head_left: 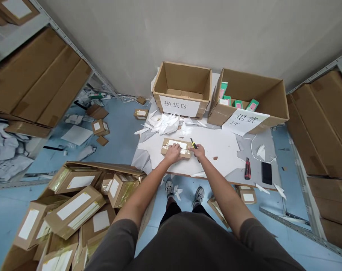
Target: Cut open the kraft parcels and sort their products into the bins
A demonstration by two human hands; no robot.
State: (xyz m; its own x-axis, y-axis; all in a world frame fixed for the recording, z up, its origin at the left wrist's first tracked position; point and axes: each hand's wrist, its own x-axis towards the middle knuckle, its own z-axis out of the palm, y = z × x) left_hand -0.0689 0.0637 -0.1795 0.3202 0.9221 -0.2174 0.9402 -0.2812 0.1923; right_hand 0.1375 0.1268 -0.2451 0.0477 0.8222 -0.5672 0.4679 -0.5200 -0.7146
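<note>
A small taped cardboard box [165, 147] with a white label lies near the front edge of the white-covered table [224, 145]. My left hand [173, 152] rests on top of this box, its fingers bent over the label; whether they grip anything cannot be made out. My right hand [199, 151] is closed around a yellow and black box cutter [193, 144], which points up and away from me. The fingers of that hand are at the box's right end. A red and black box cutter [247, 168] lies farther right, beside a black phone [266, 173].
Two open cartons stand at the table's back: the left carton [182, 81], and the right carton [252, 84] with several green and pink boxes. Torn paper [167, 123] lies before them. A large carton of parcels [77, 205] stands at my left. Shelves with cartons [323, 124] flank both sides.
</note>
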